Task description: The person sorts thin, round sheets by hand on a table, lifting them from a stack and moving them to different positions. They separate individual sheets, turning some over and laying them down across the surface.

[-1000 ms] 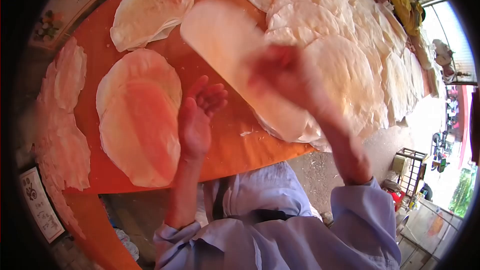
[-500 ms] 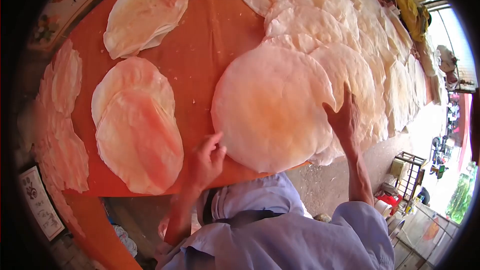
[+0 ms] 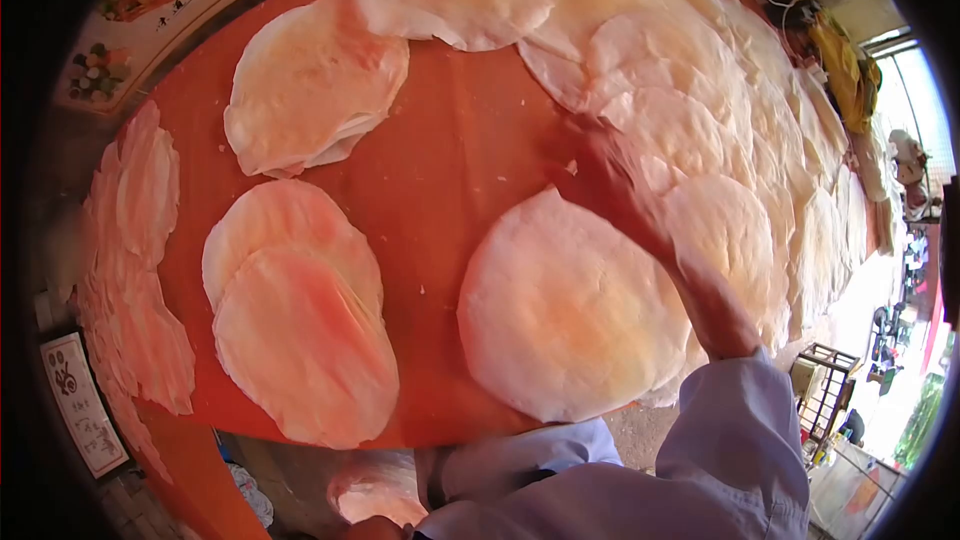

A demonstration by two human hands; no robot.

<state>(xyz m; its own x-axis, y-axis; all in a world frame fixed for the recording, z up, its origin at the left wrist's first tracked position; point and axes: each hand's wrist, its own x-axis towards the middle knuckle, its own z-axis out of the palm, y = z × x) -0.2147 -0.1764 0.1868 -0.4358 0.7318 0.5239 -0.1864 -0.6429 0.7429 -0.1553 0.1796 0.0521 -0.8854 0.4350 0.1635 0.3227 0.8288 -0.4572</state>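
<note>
A large round, thin flatbread sheet (image 3: pixel 570 310) lies at the table's front edge, right of the middle. Its far rim comes up to a small point. Just beyond that rim is my right hand (image 3: pixel 595 165), smeared by motion, its forearm crossing the sheet's right side. Whether the fingers hold anything cannot be made out. A small pale flake (image 3: pixel 571 168) shows by them. At the bottom edge only a sliver of skin shows, perhaps my left hand (image 3: pixel 376 529); its fingers are hidden. Left of the big sheet lie two overlapping flatbreads (image 3: pixel 305 340).
Layered flatbreads (image 3: pixel 690 70) cover the right and far side of the orange-red table (image 3: pixel 430 240). Another folded stack (image 3: pixel 315 80) lies at the far left, and more sheets (image 3: pixel 135 270) overlap along the left edge. A metal rack (image 3: pixel 825 385) stands at right.
My right hand has swung from the big sheet's right edge to beyond its far rim. My left hand has left the sheet's near left edge and dropped toward the bottom. The view has shifted.
</note>
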